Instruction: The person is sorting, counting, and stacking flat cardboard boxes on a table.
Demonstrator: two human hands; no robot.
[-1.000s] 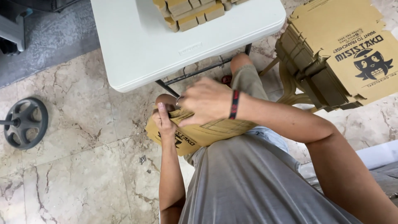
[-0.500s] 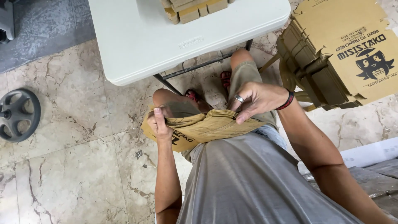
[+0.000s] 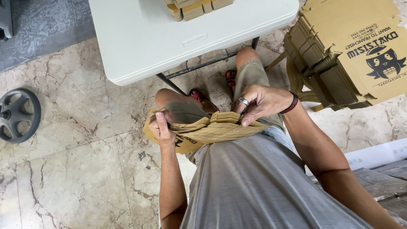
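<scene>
I'm seated, looking straight down at my lap, and there's a bundle of flat brown cardboard sheets [image 3: 207,129] resting across my thighs, just below the near edge of the white worktop [image 3: 140,38]. My left hand [image 3: 162,127] is clamped on the left end of the bundle, thumb on top, fingers curled under and hidden from me. My right hand [image 3: 260,103] is over the right half, fingers bent down onto the top edges of the sheets, fingertips pressing into the fanned stack, closed loosely on the uppermost pieces. There's a silver ring on one finger and a dark band with a red stripe [image 3: 291,103] round that wrist. The sheets splay apart slightly between my two hands; a printed face shows underneath at the left.

Up on the worktop, at the far edge of view, sits a small block of folded cardboard pieces [image 3: 197,6]. To my right, well apart from my lap, a tall stack of flat cardboard boxes [image 3: 352,51] leans on a wooden chair [image 3: 296,80], black cartoon print on the top one. My knees poke out under the worktop, a red sandal [image 3: 230,77] on one foot. Off to the left on the marble floor [image 3: 76,161] lies a dark grey wheel [image 3: 17,114].
</scene>
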